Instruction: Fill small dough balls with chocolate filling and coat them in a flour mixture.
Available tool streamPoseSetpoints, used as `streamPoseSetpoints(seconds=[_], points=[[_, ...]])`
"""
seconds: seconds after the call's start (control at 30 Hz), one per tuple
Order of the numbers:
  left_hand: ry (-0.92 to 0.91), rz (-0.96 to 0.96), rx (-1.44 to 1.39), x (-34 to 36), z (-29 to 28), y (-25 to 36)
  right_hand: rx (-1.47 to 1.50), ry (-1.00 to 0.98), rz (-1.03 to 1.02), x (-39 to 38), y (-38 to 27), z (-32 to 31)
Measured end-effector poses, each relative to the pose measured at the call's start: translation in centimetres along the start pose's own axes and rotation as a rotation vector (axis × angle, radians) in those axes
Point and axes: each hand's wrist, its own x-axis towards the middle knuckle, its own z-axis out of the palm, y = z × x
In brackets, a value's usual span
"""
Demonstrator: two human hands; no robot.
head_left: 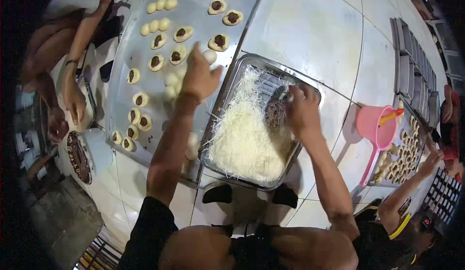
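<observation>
Left hand (199, 78) spread by dough ball (210, 56); right hand (305, 114) at brown shreds (275, 117), hold unclear

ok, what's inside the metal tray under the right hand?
Pale grated shreds, heaped, with dark brown sprinkles against them. The heap covers most of the tray floor; the right hand hides whatever lies beneath it.

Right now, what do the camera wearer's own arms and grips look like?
Left grip and right grip are bare human hands; no gloves, watch or wristband visible. Left forearm is uncovered below a black sleeve ending near the elbow. Right forearm is uncovered too; its sleeve can't be made out. No cables or markings seen; right fingers are blurred.
</observation>
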Motion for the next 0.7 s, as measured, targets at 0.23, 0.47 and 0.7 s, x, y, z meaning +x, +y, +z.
streamPoseSetpoints(seconds=[0.23,0.47,0.7], points=[[-0.308,-0.275,-0.017,8.0,-5.3,-1.4,0.184,-0.193,-0.114,-5.3,-4.9,1.4],[-0.44,0.073,-0.576,8.3,-3.8,-2.3,0.204,-0.256,-0.131,-5.0,-3.3,-3.0],[-0.238,-0.122,-1.453,4.2,-5.5,2.5,0.347,-0.186,0.02,-5.4,-3.5,-5.7]])
